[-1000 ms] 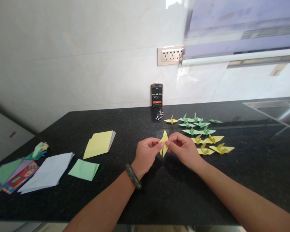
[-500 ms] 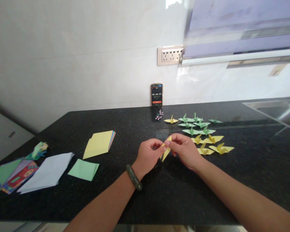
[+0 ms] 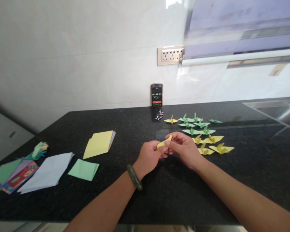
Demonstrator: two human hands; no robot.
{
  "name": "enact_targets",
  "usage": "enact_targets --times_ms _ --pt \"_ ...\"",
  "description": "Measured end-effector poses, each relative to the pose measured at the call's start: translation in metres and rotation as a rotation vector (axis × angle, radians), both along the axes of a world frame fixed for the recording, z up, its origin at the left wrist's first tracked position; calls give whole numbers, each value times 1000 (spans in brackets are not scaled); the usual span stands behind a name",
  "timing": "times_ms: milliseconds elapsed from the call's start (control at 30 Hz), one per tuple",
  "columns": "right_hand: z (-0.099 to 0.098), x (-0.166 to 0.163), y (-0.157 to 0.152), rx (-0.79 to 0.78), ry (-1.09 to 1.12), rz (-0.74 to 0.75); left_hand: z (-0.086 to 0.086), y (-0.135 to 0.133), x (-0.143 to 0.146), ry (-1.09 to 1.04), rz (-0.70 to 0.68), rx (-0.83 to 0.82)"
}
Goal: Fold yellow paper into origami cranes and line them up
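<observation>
Both hands meet over the middle of the black counter [image 3: 178, 193] and pinch one small folded yellow paper piece [image 3: 163, 143]. My left hand [image 3: 149, 156], with a dark bangle on its wrist, grips the piece from the left. My right hand [image 3: 185, 149] grips it from the right with fingers curled. The piece lies nearly flat between the fingertips, its point tilted up to the right. Just right of my hands lie several yellow paper cranes [image 3: 214, 145], and behind them several green paper cranes [image 3: 195, 125].
A phone [image 3: 157, 95] showing a timer leans on the wall, small beads [image 3: 159, 115] in front of it. To the left lie a stack of coloured sheets [image 3: 99, 143], a green sheet [image 3: 83, 169], a white sheet [image 3: 48, 172] and patterned papers [image 3: 12, 175]. A steel sink [image 3: 277, 111] is far right.
The yellow piece stood upright as a pointed shape; my hands have turned it down to nearly flat and drawn closer together around it.
</observation>
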State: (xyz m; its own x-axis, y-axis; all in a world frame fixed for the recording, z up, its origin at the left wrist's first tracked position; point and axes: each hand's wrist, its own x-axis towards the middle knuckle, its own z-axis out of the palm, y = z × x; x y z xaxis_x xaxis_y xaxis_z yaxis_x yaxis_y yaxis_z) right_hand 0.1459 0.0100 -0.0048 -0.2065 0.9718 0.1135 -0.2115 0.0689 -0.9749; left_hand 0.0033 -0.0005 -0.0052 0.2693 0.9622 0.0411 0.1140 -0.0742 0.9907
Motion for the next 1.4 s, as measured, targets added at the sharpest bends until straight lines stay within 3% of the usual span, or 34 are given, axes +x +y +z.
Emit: enact_targets --times_ms 233,333,500,733,867,1000,1200,1400 --pt "4 1 -3 90 -14 69 0 -2 -7 253 125 310" --pt "4 3 -1 128 -12 48 1 -3 -6 252 99 278" --pt "1 5 5 28 76 -113 1 -2 -1 179 35 104" --pt "5 3 7 -68 190 -152 5 -2 -2 159 28 -38" --pt "5 7 9 -28 131 -170 2 -1 -2 85 34 37" --pt "4 8 6 49 -65 -47 1 -1 -1 -88 4 119" --pt "0 0 3 136 66 -81 3 -1 -2 -28 130 151" --pt "1 2 2 202 -91 -75 0 -1 -3 23 220 309"
